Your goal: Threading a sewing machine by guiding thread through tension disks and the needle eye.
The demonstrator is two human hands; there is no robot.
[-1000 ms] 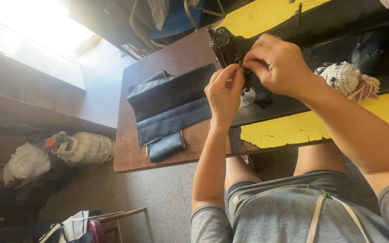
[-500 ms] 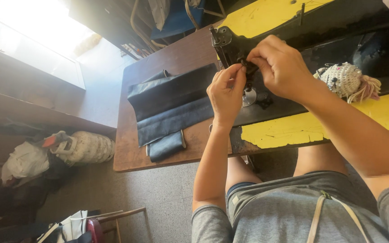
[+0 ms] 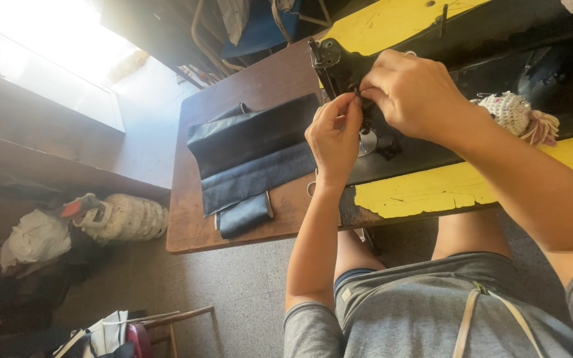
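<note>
A black sewing machine (image 3: 499, 40) lies across a yellow-painted table (image 3: 426, 189). Both of my hands meet at its needle end (image 3: 329, 59). My left hand (image 3: 334, 136) reaches up from below, its thumb and forefinger pinched together at the needle part. My right hand (image 3: 414, 93) comes in from the right, its fingertips pinched on the same spot, touching the left fingertips. What sits between the fingers is too small to make out. A round metal plate (image 3: 367, 141) shows just under the hands.
Folded black material (image 3: 253, 156) and a small dark roll (image 3: 243, 215) lie on the brown wooden table (image 3: 233, 93) to the left. A white crocheted ball with tassels (image 3: 515, 114) rests on the machine bed. Bags and a white bundle (image 3: 124, 217) sit on the floor.
Both hands stay at the needle end; only the fingertips have shifted slightly, closing tighter together.
</note>
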